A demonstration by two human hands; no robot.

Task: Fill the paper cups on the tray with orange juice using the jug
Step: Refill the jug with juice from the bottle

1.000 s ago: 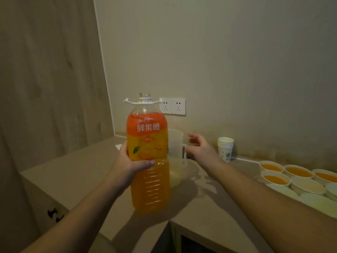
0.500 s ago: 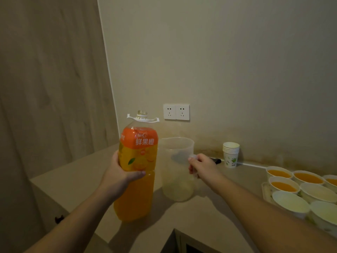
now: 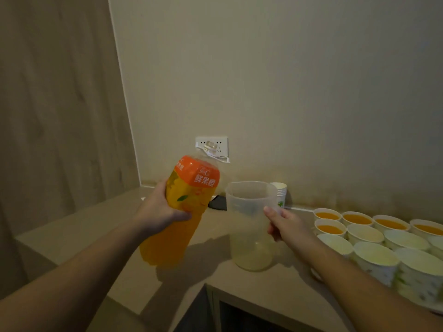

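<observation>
- The left hand (image 3: 159, 212) grips the orange juice bottle (image 3: 182, 212) round its label, fingers curled across the front. Half a second ago the bottle stood nearly upright; now it leans to the right, its open neck (image 3: 211, 147) pointing up and toward the jug.
- The bottle's bottom end is raised off the bench (image 3: 79, 226). No juice leaves the neck.
- The right hand (image 3: 282, 224) holds the clear plastic jug (image 3: 251, 224) at its right side, fingers wrapped where the handle is. It already held the jug there in the frame before; a second ago it was only reaching, fingers apart.
- The jug stands upright on the bench, between the bottle and the tray of cups. Only a thin pale film shows at its bottom.
- The paper cups (image 3: 374, 236) sit packed together at the right edge of view. Five at the back hold orange juice; the nearer ones show pale insides. The tray under them is barely visible at the lower right edge.
- A small stack of spare cups (image 3: 280, 190) stands by the wall just behind the jug.
- A dark object (image 3: 218, 203) lies on the bench behind the bottle; what it is cannot be told.
- A white double socket (image 3: 212, 144) sits on the wall, partly behind the bottle's neck; earlier it showed clear of the bottle.
</observation>
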